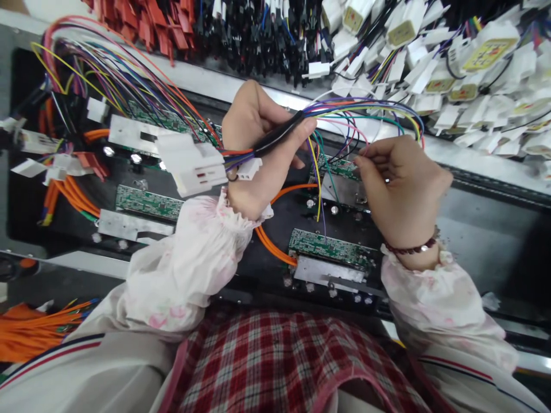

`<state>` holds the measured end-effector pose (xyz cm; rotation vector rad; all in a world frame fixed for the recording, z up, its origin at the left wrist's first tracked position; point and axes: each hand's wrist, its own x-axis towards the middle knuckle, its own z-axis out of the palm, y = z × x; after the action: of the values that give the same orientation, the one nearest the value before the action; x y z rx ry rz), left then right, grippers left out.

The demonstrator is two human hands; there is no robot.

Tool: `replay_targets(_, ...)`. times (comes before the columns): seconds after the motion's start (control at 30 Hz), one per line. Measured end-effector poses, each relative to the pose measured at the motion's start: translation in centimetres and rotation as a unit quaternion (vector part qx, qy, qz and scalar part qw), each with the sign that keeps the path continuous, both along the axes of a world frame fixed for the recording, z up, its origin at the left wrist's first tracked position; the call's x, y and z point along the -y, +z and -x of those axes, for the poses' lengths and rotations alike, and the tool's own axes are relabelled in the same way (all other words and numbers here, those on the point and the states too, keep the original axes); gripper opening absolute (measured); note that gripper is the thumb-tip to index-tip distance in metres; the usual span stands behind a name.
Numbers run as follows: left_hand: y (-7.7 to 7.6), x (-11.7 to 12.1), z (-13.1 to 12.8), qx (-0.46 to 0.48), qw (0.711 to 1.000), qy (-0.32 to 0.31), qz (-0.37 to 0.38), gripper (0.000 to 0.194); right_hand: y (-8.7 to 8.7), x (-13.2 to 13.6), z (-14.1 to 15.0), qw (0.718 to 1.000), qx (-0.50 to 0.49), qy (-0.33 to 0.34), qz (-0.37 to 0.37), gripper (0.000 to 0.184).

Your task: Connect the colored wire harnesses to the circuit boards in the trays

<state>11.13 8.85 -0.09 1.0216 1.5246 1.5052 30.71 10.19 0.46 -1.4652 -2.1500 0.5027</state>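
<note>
My left hand (258, 143) is closed around a wire harness (279, 133) wrapped in a black sleeve, with white connectors (193, 163) hanging from it at the wrist side. Coloured wires (365, 109) arc from the sleeve over to my right hand (398, 186), which is closed, pinching wire ends above a green circuit board (340, 167). A beaded bracelet sits on my right wrist. Below the hands lies another green circuit board (329, 246) with thick orange wires (271, 244) attached to it.
More circuit boards (148, 201) with wire bundles (107, 69) lie on the black belt (486, 223) to the left. Behind are piles of red (138, 23), black (258, 34) and white connectors (451, 63). Loose orange wires (34, 327) lie at lower left.
</note>
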Motion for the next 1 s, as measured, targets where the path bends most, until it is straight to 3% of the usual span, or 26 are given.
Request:
replay_targets(0.33, 0.3, 0.2, 0.5, -0.019, 0.999, -0.002, -0.026, 0.034, -0.5, -0.9, 1.9, 0.997, -0.017, 0.031, 0.072, 0.004)
replay_targets(1.0, -0.1, 0.0, 0.4, 0.007, 0.998, 0.001, -0.062, 0.034, 0.0, -1.4, 2.5, 0.995, 0.018, 0.039, 0.087, 0.008)
